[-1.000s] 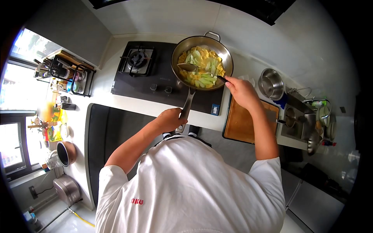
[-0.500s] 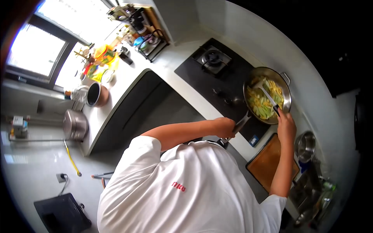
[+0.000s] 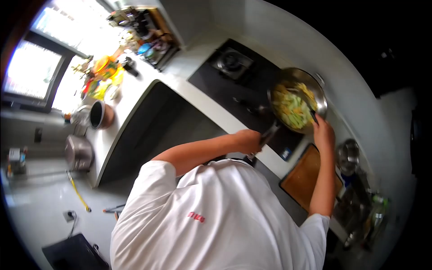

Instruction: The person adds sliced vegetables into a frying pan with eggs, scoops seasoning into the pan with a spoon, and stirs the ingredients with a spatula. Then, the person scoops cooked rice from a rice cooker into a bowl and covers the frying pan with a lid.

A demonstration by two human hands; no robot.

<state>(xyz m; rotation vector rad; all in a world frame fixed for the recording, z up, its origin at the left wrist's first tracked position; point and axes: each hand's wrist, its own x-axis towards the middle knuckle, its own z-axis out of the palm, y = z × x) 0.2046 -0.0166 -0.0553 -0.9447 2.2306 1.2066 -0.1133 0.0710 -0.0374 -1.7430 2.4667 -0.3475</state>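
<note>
Beyond the left fingers: the wok (image 3: 315, 90) is found, up and to the right, on the hob (image 3: 225, 85).
Handle (image 3: 270, 134): its long axis is run from the left hand (image 3: 249, 140) up to the wok; it is gripped by closed fingers.
Right hand (image 3: 324, 134): set at the near rim, nearer the food; it is curled shut on the spatula (image 3: 311, 116).
Wok contents: yellow and green food (image 3: 292, 108) is held.
Board (image 3: 306, 180): lies below the right fingers.
Pot (image 3: 348, 155): lies right of them; contents cannot be told.
</note>
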